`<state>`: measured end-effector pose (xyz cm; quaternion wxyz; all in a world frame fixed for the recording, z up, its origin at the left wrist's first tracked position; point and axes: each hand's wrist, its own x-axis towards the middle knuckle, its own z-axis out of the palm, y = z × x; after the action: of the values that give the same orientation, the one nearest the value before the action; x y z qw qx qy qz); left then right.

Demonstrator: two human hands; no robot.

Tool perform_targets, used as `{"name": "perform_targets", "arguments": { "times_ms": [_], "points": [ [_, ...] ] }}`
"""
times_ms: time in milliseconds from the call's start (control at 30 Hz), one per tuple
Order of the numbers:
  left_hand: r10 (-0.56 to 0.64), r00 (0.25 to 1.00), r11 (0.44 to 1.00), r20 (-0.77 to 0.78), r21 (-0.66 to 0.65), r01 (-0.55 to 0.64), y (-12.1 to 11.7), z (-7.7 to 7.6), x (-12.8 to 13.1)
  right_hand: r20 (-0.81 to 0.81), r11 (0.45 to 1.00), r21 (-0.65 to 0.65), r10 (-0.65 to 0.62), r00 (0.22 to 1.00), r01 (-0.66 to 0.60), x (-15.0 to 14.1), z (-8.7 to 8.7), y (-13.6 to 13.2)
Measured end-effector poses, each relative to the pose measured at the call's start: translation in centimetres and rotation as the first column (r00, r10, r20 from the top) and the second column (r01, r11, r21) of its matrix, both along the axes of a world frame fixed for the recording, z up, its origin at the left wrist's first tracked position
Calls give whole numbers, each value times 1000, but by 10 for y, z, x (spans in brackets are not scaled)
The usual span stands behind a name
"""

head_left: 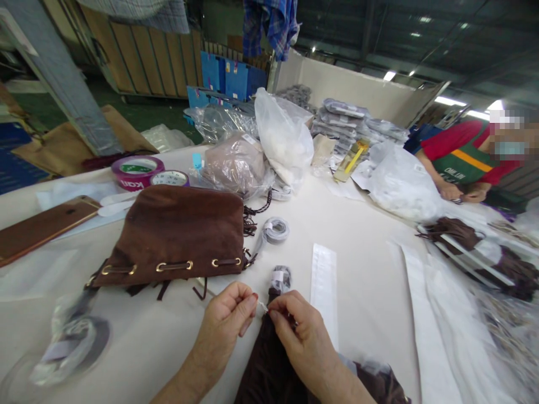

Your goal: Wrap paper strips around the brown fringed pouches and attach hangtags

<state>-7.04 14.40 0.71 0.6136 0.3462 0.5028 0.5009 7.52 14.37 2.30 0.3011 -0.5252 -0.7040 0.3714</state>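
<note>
My left hand [227, 320] is closed in a pinch at the lower middle. Close to its right, my right hand [305, 336] pinches too. A thin whitish strand [263, 306] spans the gap between their fingertips. Under the right hand lies a dark brown bag [263, 365], partly hidden by the hand and cut off by the lower edge. A rolled strap in clear wrap [280, 278] rests at its top end. Left of my hands, a brown drawstring bag [185, 224] with gold eyelets and fringe lies on the white table [366, 303].
Grey strap rolls [275, 230] [71, 350] lie beside the drawstring bag. Tape rolls [137, 170] and a phone [46, 229] are at left. White paper strips [324, 286], wrapped brown goods [475, 252] and plastic bags [400, 182] lie rightward. A co-worker [471, 157] is at far right.
</note>
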Motion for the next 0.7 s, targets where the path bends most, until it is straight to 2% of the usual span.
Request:
{"name": "perform_targets", "arguments": {
  "times_ms": [267,500,600,700],
  "points": [
    [-19,1000,1000,11,25,19,0,0,0,-2,996,-21,89,996,-89,0,4,4],
    [-11,1000,999,-6,49,11,0,1,-2,-5,998,-14,58,998,-59,-4,6,7],
    [14,1000,999,5,48,-14,-1,1,-3,-56,992,-122,-18,998,11,-5,6,8],
    [0,998,1000,61,14,-1,-2,0,0,-134,950,-303,-121,984,76,-4,4,10]
  ]
}}
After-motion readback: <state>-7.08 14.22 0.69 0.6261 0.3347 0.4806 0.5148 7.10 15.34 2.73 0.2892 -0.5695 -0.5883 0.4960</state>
